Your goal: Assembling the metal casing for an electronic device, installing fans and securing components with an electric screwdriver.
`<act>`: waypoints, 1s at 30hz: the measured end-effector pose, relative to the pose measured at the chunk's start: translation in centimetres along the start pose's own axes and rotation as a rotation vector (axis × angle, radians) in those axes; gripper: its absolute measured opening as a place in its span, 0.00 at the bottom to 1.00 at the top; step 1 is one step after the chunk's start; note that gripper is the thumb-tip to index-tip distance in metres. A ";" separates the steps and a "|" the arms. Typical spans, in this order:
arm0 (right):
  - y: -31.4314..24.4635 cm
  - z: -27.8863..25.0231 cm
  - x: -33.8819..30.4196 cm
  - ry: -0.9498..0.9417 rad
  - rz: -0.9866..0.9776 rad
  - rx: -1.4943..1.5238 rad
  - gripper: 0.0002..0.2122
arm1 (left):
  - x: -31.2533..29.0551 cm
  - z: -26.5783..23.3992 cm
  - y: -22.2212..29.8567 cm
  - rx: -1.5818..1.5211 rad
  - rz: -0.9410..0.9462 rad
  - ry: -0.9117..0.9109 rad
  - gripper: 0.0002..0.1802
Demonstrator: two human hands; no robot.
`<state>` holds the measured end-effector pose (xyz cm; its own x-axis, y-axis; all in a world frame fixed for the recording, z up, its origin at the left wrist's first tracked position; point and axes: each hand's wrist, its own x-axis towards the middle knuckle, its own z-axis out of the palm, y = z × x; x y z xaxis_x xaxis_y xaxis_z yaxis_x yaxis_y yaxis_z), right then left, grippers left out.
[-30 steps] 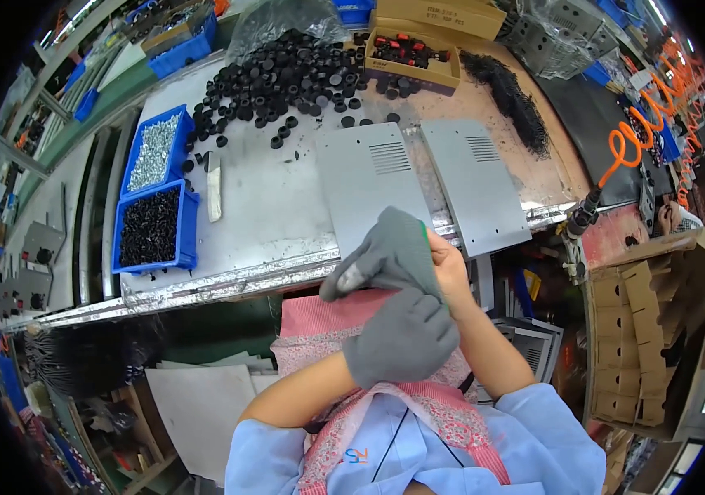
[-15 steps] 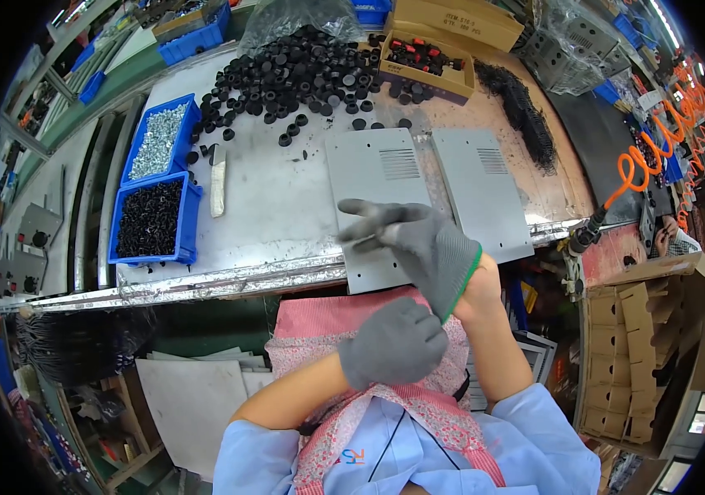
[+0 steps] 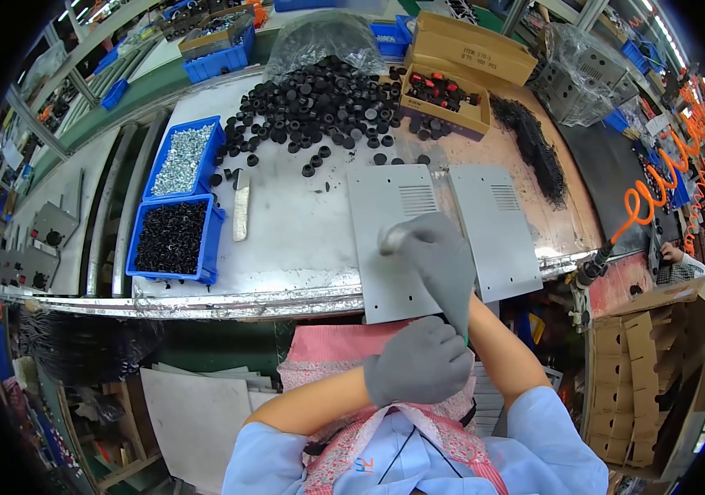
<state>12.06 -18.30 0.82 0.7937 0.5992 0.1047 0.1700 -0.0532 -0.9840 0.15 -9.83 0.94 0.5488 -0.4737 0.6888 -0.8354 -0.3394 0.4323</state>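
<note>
Grey work gloves cover both hands. My left hand (image 3: 420,363) is closed on the cuff of the right glove (image 3: 456,318), at the right wrist; only a sliver of its green edge shows. My right hand (image 3: 433,247) hangs over the left of two grey metal panels (image 3: 385,285), its fingers curled in and nothing seen in them. That panel has slots and small holes, and its near end juts over the bench edge. The second slotted panel (image 3: 505,264) lies just to its right.
Black round caps (image 3: 319,107) are heaped at the back, beside an open cardboard box (image 3: 451,120) of black-and-red parts. Blue bins hold silver hardware (image 3: 183,161) and black hardware (image 3: 171,239). An orange coiled hose (image 3: 637,202) hangs at right. A pale strip (image 3: 241,210) lies near the bins.
The fingers of my right hand were stretched out and are now curled in. Less of the glove's green edge shows at the wrist. The whole view has shifted slightly.
</note>
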 end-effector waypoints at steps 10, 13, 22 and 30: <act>2.2 0.3 10.1 -0.048 0.100 -0.047 0.32 | -0.2 -2.3 -7.5 0.040 -0.205 -0.011 0.07; 5.0 -4.0 14.3 0.112 0.024 -0.755 0.31 | -0.2 -5.0 -12.8 0.172 -0.519 0.112 0.11; 7.5 -2.8 19.0 0.200 0.233 -1.186 0.31 | 0.5 -9.6 -25.4 0.766 -1.086 -0.042 0.39; 8.8 -2.8 19.7 0.207 -0.012 -1.117 0.25 | 0.5 -8.7 -27.8 0.690 -0.847 0.028 0.27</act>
<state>30.80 -9.20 -5.36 0.8522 0.4666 0.2367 0.5216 -0.7930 -0.3148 23.37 6.39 -5.67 0.9300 0.1442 0.3381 0.0143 -0.9333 0.3587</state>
